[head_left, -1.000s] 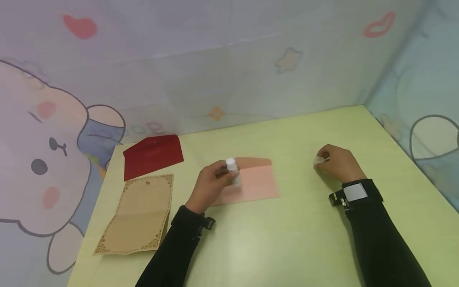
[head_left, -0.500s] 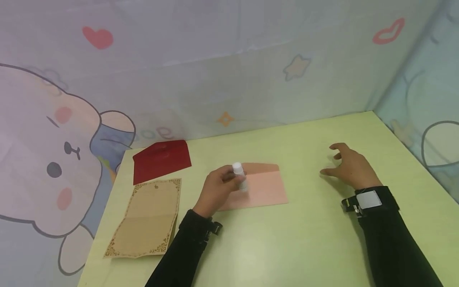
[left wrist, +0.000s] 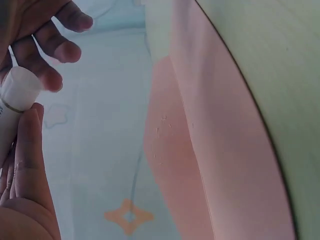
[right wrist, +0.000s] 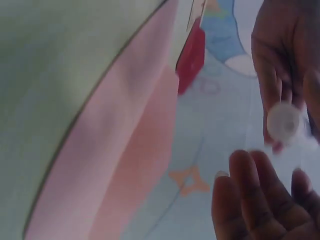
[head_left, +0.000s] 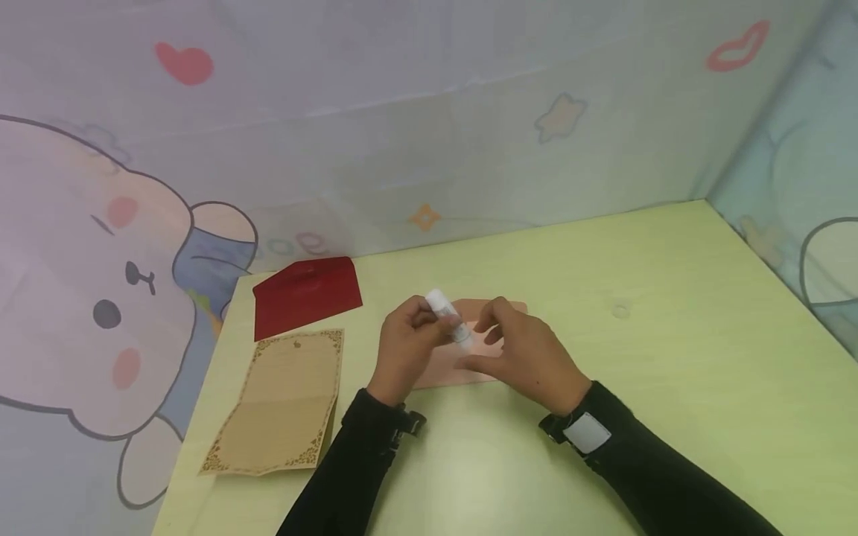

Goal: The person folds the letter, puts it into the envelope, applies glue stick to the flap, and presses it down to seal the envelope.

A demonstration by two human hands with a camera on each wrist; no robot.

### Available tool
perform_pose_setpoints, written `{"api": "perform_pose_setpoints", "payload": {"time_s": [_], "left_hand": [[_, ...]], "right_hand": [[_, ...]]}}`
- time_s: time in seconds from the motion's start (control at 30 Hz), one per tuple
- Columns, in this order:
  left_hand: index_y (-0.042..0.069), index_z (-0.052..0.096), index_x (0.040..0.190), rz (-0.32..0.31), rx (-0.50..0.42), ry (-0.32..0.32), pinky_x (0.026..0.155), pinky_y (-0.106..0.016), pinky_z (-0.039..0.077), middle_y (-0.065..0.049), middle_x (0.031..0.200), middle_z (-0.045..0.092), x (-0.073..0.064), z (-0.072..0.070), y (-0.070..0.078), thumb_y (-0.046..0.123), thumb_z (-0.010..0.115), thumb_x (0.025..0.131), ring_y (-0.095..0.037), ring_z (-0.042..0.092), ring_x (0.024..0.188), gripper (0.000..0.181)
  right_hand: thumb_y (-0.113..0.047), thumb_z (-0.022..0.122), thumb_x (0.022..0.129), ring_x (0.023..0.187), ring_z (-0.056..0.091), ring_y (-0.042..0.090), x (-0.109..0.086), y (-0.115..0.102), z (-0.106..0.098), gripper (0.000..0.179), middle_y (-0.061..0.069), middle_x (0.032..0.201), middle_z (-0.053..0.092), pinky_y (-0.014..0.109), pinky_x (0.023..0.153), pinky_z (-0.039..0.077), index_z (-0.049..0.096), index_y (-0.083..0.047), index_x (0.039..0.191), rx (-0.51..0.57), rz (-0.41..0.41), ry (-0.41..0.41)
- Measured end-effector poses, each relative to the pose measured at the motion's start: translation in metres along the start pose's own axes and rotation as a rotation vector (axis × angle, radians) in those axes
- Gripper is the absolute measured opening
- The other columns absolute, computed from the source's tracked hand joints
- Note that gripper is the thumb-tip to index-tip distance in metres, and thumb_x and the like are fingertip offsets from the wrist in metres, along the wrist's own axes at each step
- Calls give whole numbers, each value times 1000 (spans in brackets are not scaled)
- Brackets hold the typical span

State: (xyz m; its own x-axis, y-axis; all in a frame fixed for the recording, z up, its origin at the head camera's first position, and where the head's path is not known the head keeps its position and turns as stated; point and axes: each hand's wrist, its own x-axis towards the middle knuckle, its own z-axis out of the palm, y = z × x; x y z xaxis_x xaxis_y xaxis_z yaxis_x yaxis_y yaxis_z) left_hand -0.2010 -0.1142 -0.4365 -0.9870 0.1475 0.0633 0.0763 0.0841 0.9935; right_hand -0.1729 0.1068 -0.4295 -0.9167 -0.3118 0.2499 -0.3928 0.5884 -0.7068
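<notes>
Pastel cartoon backdrop (head_left: 362,164) is seen behind a pale yellow-green worktop (head_left: 670,417). White tube (head_left: 445,307), possibly a glue stick, is held tilted above the pink envelope (head_left: 439,374), frosted end leaned towards the right. It is gripped by the left grip (head_left: 407,344), thumb and fingers curled round it. Right grip (head_left: 535,360) is spread and loose, nothing held; it has just been brought across from the right side to the tube's frosted end. Fingertips are seen very near; whether contact is made cannot be told. Tube has also been tipped from nearly upright. Small clear round piece (head_left: 620,309), apparently what was pinched a second ago, has been left on the worktop, well apart to the right. Work is therefore judged to be centred on the tube, both hands gathered there. Envelope is laid flat, darker flap opened to the far side; fine marks are shown on the flap in the left wrist view, nature unclear. Further left, a creased tan letter sheet (head_left: 281,402) and, beyond it, a red envelope (head_left: 311,294) are left untouched.
</notes>
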Motion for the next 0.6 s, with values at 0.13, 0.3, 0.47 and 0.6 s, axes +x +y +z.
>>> {"api": "perform_pose_setpoints", "payload": {"time_s": [0.13,0.3,0.47,0.6], "left_hand": [[7,72,110,-17,-7,5,91,-38,72,-11,106,86,0,2,-1,15,89,100,-11,82,97,21],[6,71,107,-12,13,10,88,-37,72,-11,104,87,-2,5,3,17,90,99,-10,82,95,23],[5,72,108,-32,18,13,89,-36,72,-11,102,86,-3,6,6,15,87,101,-10,82,94,19],[5,75,111,-46,38,4,96,-32,65,-10,104,88,-2,5,6,15,85,103,-8,78,98,16]], "right_hand": [[-33,97,93,99,79,20,1,-5,15,46,5,103,79,34,79,63,59,-13,108,28,-16,64],[-27,95,95,89,79,14,3,-6,19,39,1,95,80,27,73,61,60,-13,104,31,-13,94],[-25,94,97,96,84,17,4,-5,14,40,6,105,86,27,75,63,57,-12,105,136,63,33],[-23,90,100,104,85,21,6,-1,10,43,12,116,86,26,79,62,50,-9,106,261,112,-41]]}}
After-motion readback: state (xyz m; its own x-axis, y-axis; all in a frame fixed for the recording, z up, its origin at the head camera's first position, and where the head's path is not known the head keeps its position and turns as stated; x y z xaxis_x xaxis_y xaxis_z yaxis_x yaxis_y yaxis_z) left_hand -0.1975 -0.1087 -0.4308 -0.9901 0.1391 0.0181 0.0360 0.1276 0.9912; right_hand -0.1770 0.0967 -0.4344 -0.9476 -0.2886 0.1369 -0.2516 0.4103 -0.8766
